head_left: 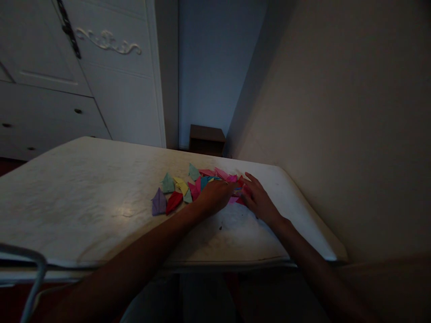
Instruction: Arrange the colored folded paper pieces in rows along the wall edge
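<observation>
Folded paper pieces in several colours lie in a loose pile on a white marbled table [111,179]. My left hand [216,197] reaches over the middle of the pile, its back turned toward me. Its fingertips are hidden among pink and blue papers. At the right end of the pile, my right hand [260,199] has its fingers apart, touching or just above red and pink pieces. Left of my hands lie a purple folded paper [159,202], a red folded paper [174,202], a yellow folded paper [182,185] and a green folded paper [167,183].
A beige wall [336,112] runs along the right side of the table. White cabinets [128,98] stand behind it at the left. Beyond the far edge is a small brown wooden stand [207,133]. A grey metal bar [37,262] curves in at the lower left.
</observation>
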Action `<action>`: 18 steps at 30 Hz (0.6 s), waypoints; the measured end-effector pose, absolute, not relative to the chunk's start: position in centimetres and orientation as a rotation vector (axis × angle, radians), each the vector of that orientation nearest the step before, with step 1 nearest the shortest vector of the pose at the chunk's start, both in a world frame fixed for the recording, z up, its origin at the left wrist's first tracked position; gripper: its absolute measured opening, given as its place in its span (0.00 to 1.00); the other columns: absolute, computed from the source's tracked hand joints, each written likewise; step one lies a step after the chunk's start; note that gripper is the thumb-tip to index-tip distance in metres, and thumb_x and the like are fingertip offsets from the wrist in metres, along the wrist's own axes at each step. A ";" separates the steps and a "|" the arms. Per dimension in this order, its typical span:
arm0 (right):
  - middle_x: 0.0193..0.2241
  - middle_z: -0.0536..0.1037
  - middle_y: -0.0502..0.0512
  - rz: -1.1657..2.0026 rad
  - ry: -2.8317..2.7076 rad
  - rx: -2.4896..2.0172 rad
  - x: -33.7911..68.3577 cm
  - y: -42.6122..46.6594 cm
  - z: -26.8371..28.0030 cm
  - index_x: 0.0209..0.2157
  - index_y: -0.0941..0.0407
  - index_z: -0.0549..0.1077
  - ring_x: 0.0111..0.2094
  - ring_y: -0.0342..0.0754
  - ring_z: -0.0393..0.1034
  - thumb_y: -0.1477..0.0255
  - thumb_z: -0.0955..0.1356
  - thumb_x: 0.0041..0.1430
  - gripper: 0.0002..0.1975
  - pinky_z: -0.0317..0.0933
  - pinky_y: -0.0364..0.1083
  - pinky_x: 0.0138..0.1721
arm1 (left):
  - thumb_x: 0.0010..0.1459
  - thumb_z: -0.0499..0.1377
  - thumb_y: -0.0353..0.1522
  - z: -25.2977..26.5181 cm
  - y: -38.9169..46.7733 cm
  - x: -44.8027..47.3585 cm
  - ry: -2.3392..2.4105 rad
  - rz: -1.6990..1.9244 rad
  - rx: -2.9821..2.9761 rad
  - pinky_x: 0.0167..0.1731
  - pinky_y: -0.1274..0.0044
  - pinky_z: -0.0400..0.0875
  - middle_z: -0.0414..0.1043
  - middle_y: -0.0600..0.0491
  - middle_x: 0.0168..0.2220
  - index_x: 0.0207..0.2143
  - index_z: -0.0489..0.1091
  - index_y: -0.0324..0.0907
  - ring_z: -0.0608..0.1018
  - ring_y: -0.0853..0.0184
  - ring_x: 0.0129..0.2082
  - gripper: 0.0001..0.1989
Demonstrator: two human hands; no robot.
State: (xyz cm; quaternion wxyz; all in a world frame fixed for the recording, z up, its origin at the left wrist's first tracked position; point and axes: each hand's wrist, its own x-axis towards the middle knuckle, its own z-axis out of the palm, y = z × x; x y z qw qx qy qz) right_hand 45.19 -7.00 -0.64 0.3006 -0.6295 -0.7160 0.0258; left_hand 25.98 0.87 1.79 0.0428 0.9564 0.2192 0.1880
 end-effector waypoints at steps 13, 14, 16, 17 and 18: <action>0.61 0.65 0.61 0.342 -1.995 -1.584 47.4 -8.5 -0.6 0.40 0.53 0.78 0.64 0.60 0.53 0.56 0.71 0.54 0.18 0.50 0.62 0.62 | 0.64 0.52 0.27 1.5 0.9 26.2 0.644 0.617 2.913 0.38 0.72 0.73 0.78 0.47 0.39 0.53 0.67 0.40 0.80 0.60 0.39 0.15; 0.60 0.65 0.61 0.357 -1.969 -1.566 47.4 -8.4 -0.5 0.40 0.53 0.78 0.64 0.60 0.54 0.56 0.71 0.54 0.17 0.50 0.61 0.61 | 0.64 0.52 0.27 1.4 0.9 26.2 0.626 0.613 2.924 0.39 0.72 0.72 0.78 0.47 0.39 0.52 0.67 0.40 0.79 0.60 0.40 0.15; 0.59 0.67 0.60 0.394 -1.891 -1.516 47.4 -7.9 -0.3 0.37 0.53 0.78 0.62 0.58 0.57 0.58 0.71 0.55 0.14 0.52 0.59 0.61 | 0.63 0.53 0.27 1.1 1.0 26.3 0.597 0.601 2.943 0.41 0.71 0.71 0.77 0.46 0.41 0.51 0.68 0.39 0.78 0.60 0.42 0.14; 0.58 0.68 0.59 0.414 -1.839 -1.491 47.3 -7.6 -0.1 0.35 0.53 0.77 0.61 0.57 0.59 0.58 0.70 0.56 0.12 0.53 0.58 0.60 | 0.63 0.52 0.27 0.9 1.0 26.3 0.586 0.601 2.948 0.42 0.71 0.71 0.77 0.46 0.42 0.50 0.68 0.38 0.78 0.60 0.43 0.14; 0.56 0.70 0.59 0.438 -1.783 -1.474 47.1 -7.2 0.1 0.32 0.53 0.76 0.60 0.56 0.61 0.59 0.70 0.56 0.12 0.55 0.57 0.59 | 0.64 0.52 0.28 0.8 1.1 26.3 0.575 0.605 2.951 0.44 0.71 0.70 0.76 0.45 0.44 0.50 0.68 0.38 0.77 0.60 0.45 0.13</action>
